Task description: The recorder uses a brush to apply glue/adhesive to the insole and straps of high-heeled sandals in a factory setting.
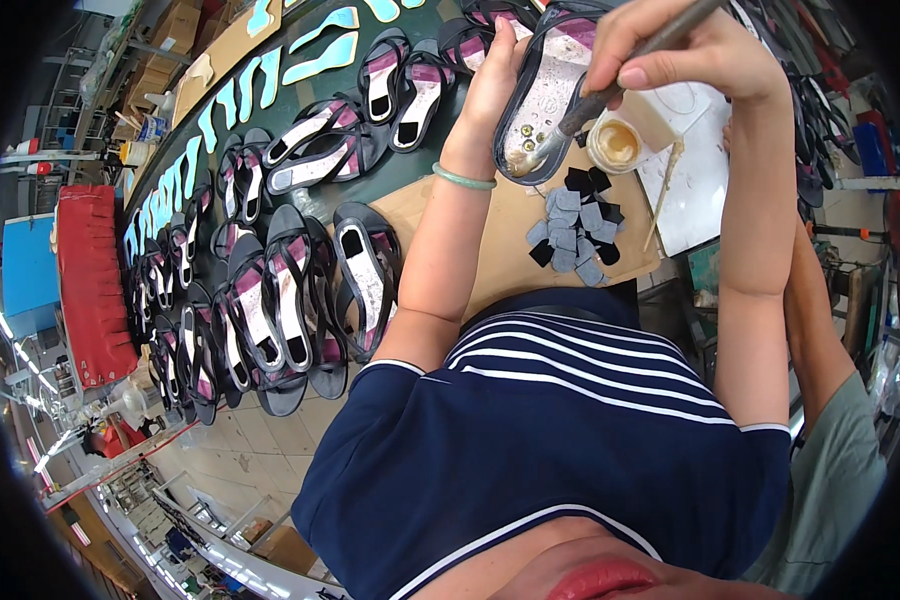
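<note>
My left hand (494,85) grips the side of a dark strappy sandal (548,95), its pale insole facing up. Two or three small metal fastener heads show at its heel. In my right hand (695,55) is a dark-handled brush (580,113), slanting down to the left. Its bristles touch the heel of the insole, where a wet-looking patch shows. Just right of the sandal stands an open tub (617,143) of yellowish paste. Below it lies a pile of small grey and black square pads (574,220) on brown cardboard (500,250).
Rows of sandals (288,285) cover the table's left side, several with black heel pads. Light-blue cut pieces (320,57) line the far edge. A white sheet (692,185) and thin stick (664,195) lie right. Another person's arm (815,310) is close on the right.
</note>
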The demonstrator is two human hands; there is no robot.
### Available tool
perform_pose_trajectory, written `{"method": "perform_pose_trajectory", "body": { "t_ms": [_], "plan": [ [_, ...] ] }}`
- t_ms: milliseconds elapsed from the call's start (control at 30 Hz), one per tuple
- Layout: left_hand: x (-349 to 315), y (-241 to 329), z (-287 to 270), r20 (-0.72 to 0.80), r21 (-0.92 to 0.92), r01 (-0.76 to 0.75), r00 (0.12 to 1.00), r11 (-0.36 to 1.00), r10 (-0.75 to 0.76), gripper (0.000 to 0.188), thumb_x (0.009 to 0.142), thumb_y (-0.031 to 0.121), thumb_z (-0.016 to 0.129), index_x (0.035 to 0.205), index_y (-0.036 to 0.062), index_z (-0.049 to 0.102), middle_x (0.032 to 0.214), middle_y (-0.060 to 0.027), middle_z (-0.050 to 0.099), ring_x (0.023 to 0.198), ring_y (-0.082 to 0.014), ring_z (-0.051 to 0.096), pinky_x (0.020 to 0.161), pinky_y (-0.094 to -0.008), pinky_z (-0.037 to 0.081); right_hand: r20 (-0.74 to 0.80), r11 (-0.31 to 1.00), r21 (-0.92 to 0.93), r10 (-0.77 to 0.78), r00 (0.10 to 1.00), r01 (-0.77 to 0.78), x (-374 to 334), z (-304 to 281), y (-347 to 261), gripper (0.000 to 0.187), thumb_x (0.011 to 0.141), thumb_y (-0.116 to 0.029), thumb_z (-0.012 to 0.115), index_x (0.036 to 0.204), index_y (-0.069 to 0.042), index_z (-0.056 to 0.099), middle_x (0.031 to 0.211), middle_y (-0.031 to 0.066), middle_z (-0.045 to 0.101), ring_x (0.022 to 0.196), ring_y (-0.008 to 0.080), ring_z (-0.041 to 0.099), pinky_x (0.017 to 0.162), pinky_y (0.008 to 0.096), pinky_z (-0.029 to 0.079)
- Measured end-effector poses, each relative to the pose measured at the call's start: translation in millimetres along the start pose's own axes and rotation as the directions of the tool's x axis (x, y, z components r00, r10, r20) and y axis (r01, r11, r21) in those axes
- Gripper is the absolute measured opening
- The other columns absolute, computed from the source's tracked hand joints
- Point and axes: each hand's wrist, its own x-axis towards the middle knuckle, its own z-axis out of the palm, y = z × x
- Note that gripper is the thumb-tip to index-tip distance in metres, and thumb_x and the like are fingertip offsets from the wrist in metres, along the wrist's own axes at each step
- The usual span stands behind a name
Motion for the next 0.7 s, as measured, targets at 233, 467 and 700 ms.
{"method": "perform_pose_trajectory", "body": {
  "t_ms": [233, 467, 700],
  "plan": [
    [3, -2, -2, -0.02, 0.045, 0.054, 0.998, 0.997, -0.053, 0.074, 0.096, 0.062, 0.02, 0.109, -0.002, 0.054, 0.087, -0.0134, 0.062, 0.067, -0.0199, 0.066, 0.056, -0.0293, 0.059, 0.164, 0.993, 0.048, 0.099, 0.981, -0.108, 18, -13, -3, 0.017, 0.085, -0.005, 0.068, 0.099, 0.004, 0.07, 0.091, 0.0107, 0.07, 0.082, 0.0127, 0.065, 0.069, 0.0219, 0.05],
    [5, -7, 5, -0.124, 0.175, -0.091, 0.986, 0.98, 0.114, 0.052, 0.1, 0.046, 0.032, 0.102, -0.0005, 0.054, 0.082, -0.0108, 0.06, 0.064, -0.0192, 0.064, 0.052, -0.0311, 0.058, 0.29, 0.987, -0.108, 0.149, 0.945, -0.122, 34, -23, -6, 0.018, 0.084, -0.007, 0.068, 0.1, 0.001, 0.071, 0.093, 0.0092, 0.071, 0.076, 0.0099, 0.063, 0.062, 0.0197, 0.047],
    [-4, -8, 20, -0.165, 0.353, -0.047, 0.98, 0.934, 0.112, 0.053, 0.101, 0.047, 0.027, 0.104, 0.0016, 0.055, 0.089, -0.0075, 0.06, 0.081, -0.0137, 0.057, 0.074, -0.0251, 0.047, 0.388, 0.991, -0.063, 0.137, 0.911, -0.122, 50, -21, -9, 0.019, 0.082, -0.005, 0.068, 0.099, 0.003, 0.071, 0.094, 0.0119, 0.071, 0.085, 0.0168, 0.066, 0.078, 0.0262, 0.05]
  ]
}}
